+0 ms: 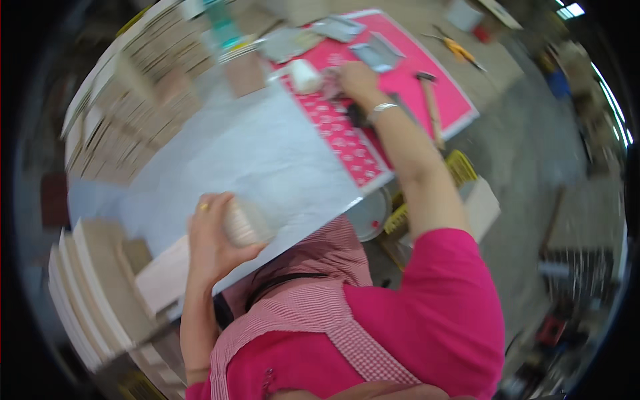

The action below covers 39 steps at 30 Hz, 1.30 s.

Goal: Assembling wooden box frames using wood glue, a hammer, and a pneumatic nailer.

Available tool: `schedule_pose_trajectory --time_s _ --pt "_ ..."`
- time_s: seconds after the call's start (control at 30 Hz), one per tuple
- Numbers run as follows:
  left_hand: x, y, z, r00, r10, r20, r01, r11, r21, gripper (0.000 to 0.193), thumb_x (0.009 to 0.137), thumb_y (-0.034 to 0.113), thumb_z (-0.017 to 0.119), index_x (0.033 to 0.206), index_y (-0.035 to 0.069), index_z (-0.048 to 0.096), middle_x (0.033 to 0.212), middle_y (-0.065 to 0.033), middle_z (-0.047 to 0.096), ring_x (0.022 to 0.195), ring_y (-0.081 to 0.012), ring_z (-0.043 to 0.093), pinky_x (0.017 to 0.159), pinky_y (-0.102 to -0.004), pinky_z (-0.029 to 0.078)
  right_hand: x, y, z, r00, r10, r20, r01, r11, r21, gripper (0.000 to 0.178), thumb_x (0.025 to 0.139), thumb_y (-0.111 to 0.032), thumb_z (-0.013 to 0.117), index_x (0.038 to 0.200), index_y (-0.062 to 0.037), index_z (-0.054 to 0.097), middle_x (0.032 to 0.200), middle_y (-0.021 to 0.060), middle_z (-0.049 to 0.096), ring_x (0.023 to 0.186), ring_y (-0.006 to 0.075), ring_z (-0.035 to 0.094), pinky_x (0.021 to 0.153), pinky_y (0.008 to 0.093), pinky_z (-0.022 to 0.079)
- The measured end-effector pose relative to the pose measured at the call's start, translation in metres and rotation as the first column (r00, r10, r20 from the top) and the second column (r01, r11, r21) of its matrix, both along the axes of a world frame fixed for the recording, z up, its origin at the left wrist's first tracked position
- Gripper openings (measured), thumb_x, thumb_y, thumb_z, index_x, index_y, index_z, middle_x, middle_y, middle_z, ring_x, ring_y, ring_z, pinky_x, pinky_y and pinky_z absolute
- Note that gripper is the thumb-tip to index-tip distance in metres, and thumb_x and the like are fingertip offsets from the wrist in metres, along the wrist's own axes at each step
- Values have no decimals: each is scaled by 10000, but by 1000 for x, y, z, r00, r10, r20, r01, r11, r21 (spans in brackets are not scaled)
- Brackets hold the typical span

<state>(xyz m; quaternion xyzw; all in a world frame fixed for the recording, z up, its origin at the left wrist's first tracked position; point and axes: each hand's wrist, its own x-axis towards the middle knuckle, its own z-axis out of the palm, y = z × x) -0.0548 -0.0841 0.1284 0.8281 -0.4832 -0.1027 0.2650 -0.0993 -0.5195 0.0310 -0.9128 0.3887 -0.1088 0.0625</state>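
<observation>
Near the front edge of the white-covered table, my left hand (212, 233) is wrapped round a pale cream block (245, 223) with fine ridges on its side; blur hides its exact kind. My right arm reaches far forward across a bright pink sheet (407, 80). At its end my right hand (358, 81) is closed on a crumpled pinkish cloth (331, 83), its fingertips blurred. A white roll-like thing (304, 76) stands just left of that cloth. Below my right wrist lies a dark object (359, 115), partly covered by the arm.
A hammer (431, 107) and grey metal pieces (379, 53) lie on the pink sheet. Stacked pale boards (143, 100) fill the far left, with more upright boards (100, 287) at near left. A brown block (244, 73), an orange-handled tool (460, 52) and a round bucket (371, 213) are around.
</observation>
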Motion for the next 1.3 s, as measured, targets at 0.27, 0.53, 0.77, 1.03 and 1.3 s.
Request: schedule_pose_trajectory --time_s 0.27,0.53,0.77,1.03,1.3 --pt "-3 -2 -5 999 -26 26 27 999 -25 818 488 238 877 1209 31 552 1160 -128 550 1074 -349 571 912 -457 442 -121 77 19 944 -58 324 56 998 17 527 857 -426 706 1066 47 608 1023 245 648 1040 391 645 870 484 529" --pt "0 3 -14 996 -44 80 46 999 -23 809 531 275 866 1230 30 539 1167 -116 544 1088 -340 571 902 -453 460 -164 90 -3 995 -93 22 89 986 142 532 804 -339 735 1131 41 558 1049 234 654 1058 398 643 889 465 536" --pt "-2 4 -10 995 -45 85 49 998 -39 808 539 297 879 1226 26 552 1159 -136 561 1080 -356 581 909 -458 478 -143 88 51 989 -114 -89 131 967 217 394 731 -185 668 1069 17 680 1060 243 698 1016 381 690 829 462 573" --pt "11 14 -28 988 -13 154 26 996 -86 838 551 466 861 1221 39 596 1153 -146 588 1083 -344 590 880 -457 477 -125 155 146 947 299 -116 -261 928 266 401 814 -351 742 1030 -14 720 901 219 721 820 310 722 714 437 528" --pt "5 20 -21 993 25 114 -25 1000 -1 890 541 458 893 1271 65 571 1215 -102 591 1158 -282 560 921 -443 404 -117 241 203 796 600 85 -591 737 327 355 754 -206 852 963 17 673 816 133 706 712 249 663 686 344 519"
